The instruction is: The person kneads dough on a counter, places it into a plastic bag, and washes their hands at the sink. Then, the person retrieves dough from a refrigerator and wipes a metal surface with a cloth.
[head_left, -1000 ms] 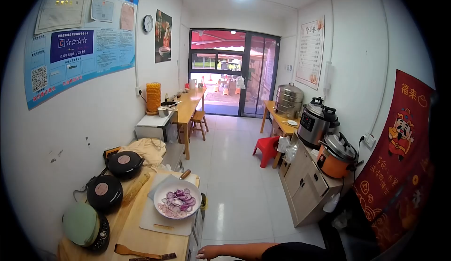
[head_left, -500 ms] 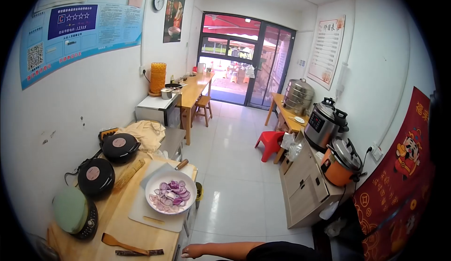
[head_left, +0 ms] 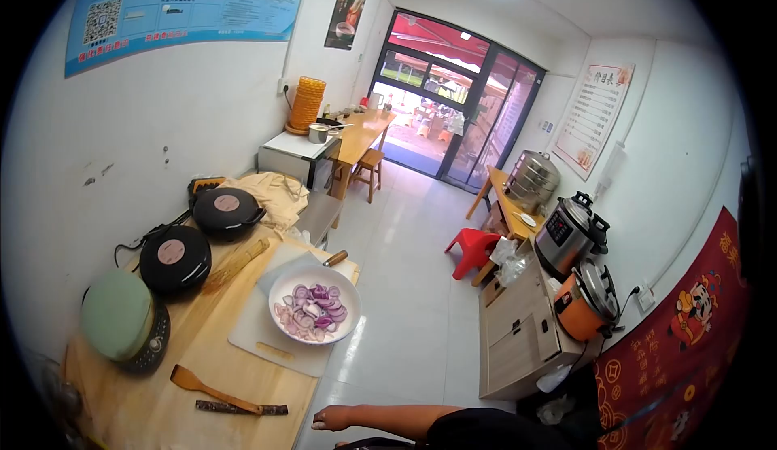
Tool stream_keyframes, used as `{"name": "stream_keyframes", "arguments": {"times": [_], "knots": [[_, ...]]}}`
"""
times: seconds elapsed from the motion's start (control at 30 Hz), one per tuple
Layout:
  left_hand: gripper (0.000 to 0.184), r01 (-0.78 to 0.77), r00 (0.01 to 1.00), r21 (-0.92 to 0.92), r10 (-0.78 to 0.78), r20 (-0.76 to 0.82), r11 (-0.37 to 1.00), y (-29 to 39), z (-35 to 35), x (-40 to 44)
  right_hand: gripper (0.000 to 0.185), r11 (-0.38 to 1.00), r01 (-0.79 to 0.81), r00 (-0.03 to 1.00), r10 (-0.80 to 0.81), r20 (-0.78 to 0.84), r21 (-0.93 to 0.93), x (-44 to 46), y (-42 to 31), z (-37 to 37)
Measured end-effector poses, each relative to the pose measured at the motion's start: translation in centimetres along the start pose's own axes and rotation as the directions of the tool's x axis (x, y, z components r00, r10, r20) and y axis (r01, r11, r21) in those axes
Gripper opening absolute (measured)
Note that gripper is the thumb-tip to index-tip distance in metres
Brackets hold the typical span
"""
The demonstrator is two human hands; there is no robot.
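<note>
Purple-and-white onion slices [head_left: 312,308].

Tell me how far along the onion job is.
The onion looks sliced and gathered in the bowl; the knife lies on the board. One hand shows beside the table, with nothing visibly in it. Cooking is probably left: the spatula lies on the table.

Small eatery kitchen, price list [head_left: 597,120] on wall, pressure cooker [head_left: 571,235], stacked steamer [head_left: 532,180]

White bowl [head_left: 301,277], sliced purple onions [head_left: 316,311] inside, upright on board [head_left: 252,330].
</note>
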State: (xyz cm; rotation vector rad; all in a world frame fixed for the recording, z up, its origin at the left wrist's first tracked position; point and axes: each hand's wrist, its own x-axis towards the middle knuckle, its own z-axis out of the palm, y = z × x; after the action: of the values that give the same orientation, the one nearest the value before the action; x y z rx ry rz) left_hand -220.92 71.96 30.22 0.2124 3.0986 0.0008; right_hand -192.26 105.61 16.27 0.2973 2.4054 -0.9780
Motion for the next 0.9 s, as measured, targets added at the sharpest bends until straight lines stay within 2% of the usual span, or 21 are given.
{"name": "stream_keyframes", "arguments": {"times": [0.03, 0.1, 0.17, 0.23, 0.27, 0.3, 0.33, 0.37, 0.4, 0.43, 0.47, 0.5, 0.6, 0.63, 0.67, 0.7, 0.77, 0.83, 0.87, 0.9], "knots": [[0.032, 0.049, 0.998, -0.016, -0.049, 0.032, 0.999, 0.0, 0.3, 0.5, 0.051, 1.000, 0.015, 1.000, -0.015, 0.006, -0.022, -0.2, -0.3, 0.0], [0.043, 0.001, 0.991, 0.014, -0.003, 0.135, 1.000, -3.5, 7.2, 4.3, 0.051, 1.000, 0.008, 1.000, -0.008, -0.007, -0.020, -1.4, -1.7, -0.7], [0.045, 0.001, 0.997, 0.014, -0.002, 0.075, 1.000, -3.7, 7.6, 3.9, 0.051, 0.998, -0.015, 0.999, 0.018, 0.050, -0.059, -2.1, -2.8, -1.7], [0.049, -0.114, 0.990, -0.097, 0.121, 0.069, 0.989, -8.9, 16.4, 6.7, 0.049, 0.994, 0.085, 0.994, -0.089, -0.061, -0.064, -1.3, 0.0, -0.3], [0.049, 0.008, 0.948, -0.590, 0.182, 0.262, 0.807, -10.4, 20.1, 6.9, 0.047, 0.998, 0.013, 0.999, -0.016, -0.052, -0.059, -1.8, -0.2, -0.7], [0.048, 0.245, 0.891, -0.882, 0.266, 0.369, 0.404, -13.3, 20.3, 6.6, 0.045, 0.999, 0.052, 0.995, -0.051, -0.082, 0.002, -1.4, 1.7, 0.3], [0.046, -0.128, 0.902, -0.618, 0.351, 0.253, 0.775, -10.0, 12.1, 1.6, 0.043, 0.999, 0.004, 0.999, -0.002, -0.045, 0.032, -1.8, 1.4, 0.0], [0.038, -0.227, 0.934, -0.422, 0.318, 0.159, 0.878, -10.3, 14.9, -0.4, 0.043, 0.990, 0.101, 0.988, -0.112, -0.109, -0.101, -1.5, 3.3, 1.1], [0.038, -0.237, 0.944, -0.344, 0.300, 0.140, 0.909, -6.8, 10.2, -3.9, 0.043, 0.998, 0.029, 0.993, -0.022, -0.115, 0.059, -3.2, 0.0, -1.1], [0.041, -0.188, 0.981, -0.232, 0.195, 0.007, 0.954, -2.2, 5.9, -5.9, 0.043, 0.987, 0.103, 0.985, -0.084, -0.150, 0.127, -3.1, 0.0, -1.6], [0.045, -0.208, 0.962, -0.099, 0.185, -0.198, 0.973, -1.8, 7.6, -7.4, 0.042, 0.983, 0.040, 0.995, -0.023, -0.093, 0.179, -3.8, -2.0, -1.7], [0.040, -0.184, 0.961, -0.152, 0.145, -0.234, 0.971, -1.8, 7.8, -7.2, 0.041, 0.976, -0.034, 0.997, 0.048, -0.060, 0.215, -4.2, -4.3, -2.8], [0.027, -0.164, 0.939, -0.120, 0.118, -0.323, 0.979, -1.9, 8.8, -6.1, 0.040, 0.939, 0.038, 0.998, -0.018, -0.062, 0.341, -3.8, -7.3, -2.4], [0.025, -0.148, 0.937, -0.092, 0.110, -0.330, 0.985, -1.8, 8.5, -5.7, 0.040, 0.943, 0.125, 0.991, -0.105, -0.081, 0.310, -3.1, -8.1, -2.3], [0.024, -0.197, 0.914, -0.111, 0.142, -0.380, 0.974, -2.0, 8.4, -4.8, 0.040, 0.942, 0.133, 0.991, -0.123, -0.054, 0.309, -2.5, -9.3, -2.1], [0.025, -0.162, 0.943, -0.141, 0.111, -0.315, 0.977, -2.1, 8.7, -4.1, 0.040, 0.942, 0.146, 0.989, -0.142, -0.035, 0.303, -1.6, -10.8, -2.5], [0.027, -0.092, 0.980, -0.198, 0.053, -0.192, 0.976, -2.3, 8.5, -2.4, 0.039, 0.903, 0.135, 0.988, -0.155, 0.016, 0.409, 0.4, -15.0, -3.1], [0.030, -0.014, 0.995, -0.291, -0.015, -0.098, 0.957, -2.1, 7.8, -1.3, 0.045, 0.890, 0.416, 0.909, -0.397, -0.130, 0.188, 4.8, -16.6, -1.8], [0.032, 0.027, 0.997, -0.332, -0.048, -0.054, 0.943, -2.2, 7.4, -0.4, 0.049, 0.872, 0.444, 0.893, -0.411, -0.182, 0.209, 6.7, -18.2, -1.3], [0.032, -0.138, 0.983, -0.360, 0.083, -0.165, 0.923, -3.3, 8.6, 1.1, 0.054, 0.851, 0.472, 0.876, -0.423, -0.230, 0.232, 8.8, -19.8, -0.8]]}}
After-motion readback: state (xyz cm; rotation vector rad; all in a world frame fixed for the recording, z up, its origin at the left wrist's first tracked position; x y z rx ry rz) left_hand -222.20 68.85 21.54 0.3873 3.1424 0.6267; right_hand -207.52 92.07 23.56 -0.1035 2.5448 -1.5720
